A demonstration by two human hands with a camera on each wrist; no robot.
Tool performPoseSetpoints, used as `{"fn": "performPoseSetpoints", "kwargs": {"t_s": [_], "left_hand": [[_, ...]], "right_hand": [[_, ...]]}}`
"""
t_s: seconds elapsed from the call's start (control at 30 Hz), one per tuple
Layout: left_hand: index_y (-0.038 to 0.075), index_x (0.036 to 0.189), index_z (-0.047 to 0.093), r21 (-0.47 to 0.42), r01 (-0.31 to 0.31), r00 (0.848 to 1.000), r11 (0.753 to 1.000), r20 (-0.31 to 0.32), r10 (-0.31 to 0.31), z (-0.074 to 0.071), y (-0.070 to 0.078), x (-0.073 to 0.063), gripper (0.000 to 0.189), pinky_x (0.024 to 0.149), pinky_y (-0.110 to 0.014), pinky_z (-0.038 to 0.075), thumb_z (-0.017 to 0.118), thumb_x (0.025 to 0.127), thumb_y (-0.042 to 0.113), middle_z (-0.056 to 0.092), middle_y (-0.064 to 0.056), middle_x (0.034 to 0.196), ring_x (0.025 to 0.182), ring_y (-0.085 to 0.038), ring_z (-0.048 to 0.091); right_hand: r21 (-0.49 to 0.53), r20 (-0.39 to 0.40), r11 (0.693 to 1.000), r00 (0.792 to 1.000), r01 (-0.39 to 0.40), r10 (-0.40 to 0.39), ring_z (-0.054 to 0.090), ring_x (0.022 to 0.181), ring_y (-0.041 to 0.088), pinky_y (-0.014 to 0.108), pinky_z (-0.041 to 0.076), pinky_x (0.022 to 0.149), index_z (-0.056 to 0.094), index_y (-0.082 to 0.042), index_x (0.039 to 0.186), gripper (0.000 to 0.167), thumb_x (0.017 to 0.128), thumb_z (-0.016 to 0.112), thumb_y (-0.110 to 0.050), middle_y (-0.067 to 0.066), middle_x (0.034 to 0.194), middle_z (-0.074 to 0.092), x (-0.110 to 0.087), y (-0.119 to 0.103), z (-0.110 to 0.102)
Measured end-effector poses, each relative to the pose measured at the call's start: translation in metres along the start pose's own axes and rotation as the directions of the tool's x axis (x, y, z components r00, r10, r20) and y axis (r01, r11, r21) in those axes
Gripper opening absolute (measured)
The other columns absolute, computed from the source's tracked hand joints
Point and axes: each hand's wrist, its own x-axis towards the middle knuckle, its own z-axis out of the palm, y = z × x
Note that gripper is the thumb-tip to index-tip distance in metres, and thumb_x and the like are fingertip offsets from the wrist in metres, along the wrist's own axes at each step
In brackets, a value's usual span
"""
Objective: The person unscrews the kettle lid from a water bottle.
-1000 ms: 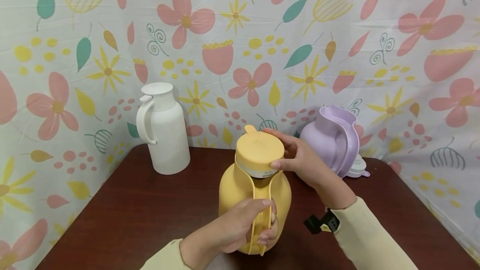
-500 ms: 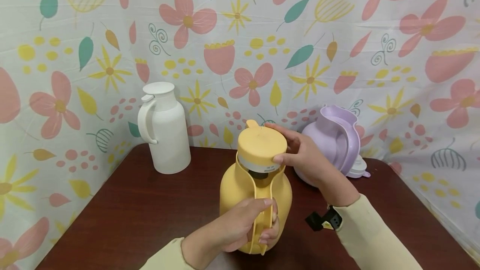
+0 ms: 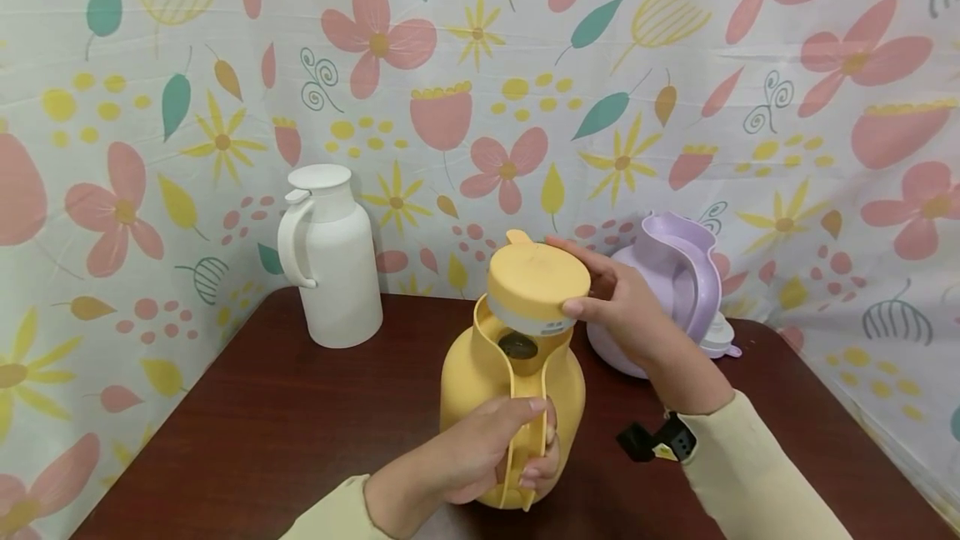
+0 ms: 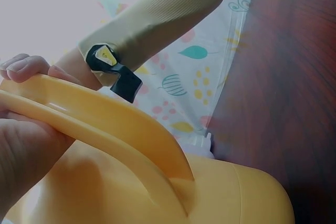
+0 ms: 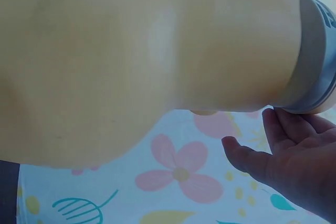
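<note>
The yellow lid (image 3: 538, 269) has risen above our left hand (image 3: 483, 444), clamped round the handle (image 3: 529, 386) of the yellow jug (image 3: 468, 377), while our right hand (image 3: 626, 311) pinches the lid's rim (image 3: 525, 300), sensible for something probably light and stiff.

So I'm counting one white jug (image 3: 341, 273), one yellow jug (image 3: 468, 382) and one purple jug (image 3: 678, 282), three total. Then a yellow lid (image 3: 537, 277) and a white-and-purple lid (image 3: 718, 335), so two of those as separate pieces. Plus one left hand (image 3: 487, 444), one right hand (image 3: 621, 300), one black wrist gadget (image 3: 678, 438), one table (image 3: 300, 415) and one floral backdrop (image 3: 480, 48).
</note>
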Motion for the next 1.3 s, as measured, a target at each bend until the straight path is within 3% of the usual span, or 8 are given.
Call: {"fn": "performPoseSetpoints", "kwargs": {"t_s": [0.17, 0.33, 0.47, 0.6, 0.83, 1.0, 1.13, 1.3], "left_hand": [[0.008, 0.087, 0.036, 0.005, 0.0, 1.0, 1.0, -0.002, 0.0, 0.0, 0.0, 0.0, 0.034, 0.064, -0.021, 0.037, 0.026, 0.108, 0.032, 0.04, 0.007, 0.062, 0.059, -0.006, 0.038], [0.01, 0.085, 0.036, 0.013, -0.002, 1.0, 1.0, -0.004, 0.002, 0.0, 0.0, 0.0, 0.034, 0.065, -0.021, 0.038, 0.025, 0.107, 0.033, 0.04, 0.007, 0.062, 0.06, -0.006, 0.038], [0.01, 0.084, 0.036, 0.012, -0.004, 1.0, 1.0, -0.001, 0.004, 0.0, 0.0, 0.0, 0.034, 0.066, -0.022, 0.038, 0.026, 0.107, 0.032, 0.04, 0.008, 0.062, 0.059, -0.006, 0.038], [0.01, 0.085, 0.036, 0.012, -0.001, 1.0, 1.0, -0.006, 0.001, 0.0, 0.0, 0.001, 0.033, 0.067, -0.022, 0.038, 0.026, 0.107, 0.032, 0.039, 0.007, 0.062, 0.059, -0.006, 0.038], [0.01, 0.084, 0.035, 0.035, 0.007, 1.0, 0.999, -0.025, -0.007, 0.0, 0.0, 0.001, 0.033, 0.066, -0.021, 0.039, 0.026, 0.107, 0.032, 0.039, 0.007, 0.062, 0.06, -0.006, 0.039], [0.01, 0.083, 0.035, 0.044, 0.004, 1.0, 0.999, -0.023, -0.003, 0.001, 0.0, 0.0, 0.034, 0.067, -0.022, 0.039, 0.026, 0.107, 0.032, 0.039, 0.007, 0.062, 0.06, -0.006, 0.039], [0.01, 0.084, 0.035, 0.04, -0.007, 1.0, 0.999, -0.018, 0.008, 0.001, 0.001, 0.0, 0.033, 0.069, -0.022, 0.04, 0.026, 0.107, 0.032, 0.04, 0.008, 0.061, 0.059, -0.006, 0.039], [0.01, 0.085, 0.036, 0.037, -0.01, 1.0, 0.999, -0.019, 0.011, 0.001, 0.001, -0.001, 0.033, 0.07, -0.022, 0.039, 0.026, 0.107, 0.032, 0.04, 0.008, 0.061, 0.06, -0.006, 0.039]], "right_hand": [[0.043, -0.024, 0.999, 0.999, 0.022, -0.021, 0.065, 0.12, 0.002, 0.016, 0.051, 0.099, 0.054, -0.018, 0.148, 0.066, 0.088, 0.08, -0.026, -0.012, 0.133, 0.068, -0.005, -0.005, -0.005], [0.069, -0.046, 0.995, 0.997, 0.072, -0.069, 0.065, 0.121, 0.002, 0.016, 0.053, 0.097, 0.058, -0.022, 0.144, 0.058, 0.089, 0.078, -0.026, -0.01, 0.137, 0.066, -0.01, -0.008, -0.011], [0.077, -0.049, 0.99, 0.993, 0.114, -0.111, 0.068, 0.116, 0.006, 0.018, 0.056, 0.092, 0.056, -0.016, 0.146, 0.059, 0.091, 0.076, -0.025, -0.004, 0.134, 0.069, -0.016, -0.011, -0.015], [0.094, -0.041, 0.985, 0.989, 0.146, -0.143, 0.065, 0.124, 0.007, 0.019, 0.056, 0.095, 0.051, -0.01, 0.15, 0.062, 0.093, 0.074, -0.023, -0.001, 0.143, 0.064, -0.024, -0.017, -0.017], [0.086, -0.095, 0.99, 0.99, 0.108, -0.1, 0.067, 0.117, 0.009, 0.02, 0.057, 0.089, 0.046, -0.009, 0.153, 0.069, 0.094, 0.074, -0.029, 0.001, 0.139, 0.066, -0.045, -0.019, -0.028], [0.104, -0.11, 0.986, 0.987, 0.129, -0.118, 0.068, 0.115, 0.009, 0.019, 0.056, 0.085, 0.043, -0.006, 0.154, 0.066, 0.096, 0.07, -0.02, 0.003, 0.138, 0.067, -0.061, -0.013, -0.039], [0.121, -0.122, 0.981, 0.983, 0.155, -0.14, 0.064, 0.125, 0.01, 0.018, 0.053, 0.097, 0.043, -0.003, 0.154, 0.063, 0.096, 0.067, -0.011, 0.004, 0.144, 0.063, -0.071, -0.008, -0.043], [0.121, -0.136, 0.978, 0.979, 0.171, -0.154, 0.064, 0.127, 0.01, 0.018, 0.052, 0.1, 0.043, -0.002, 0.153, 0.061, 0.097, 0.064, -0.006, 0.005, 0.142, 0.064, -0.08, -0.004, -0.046]]}}
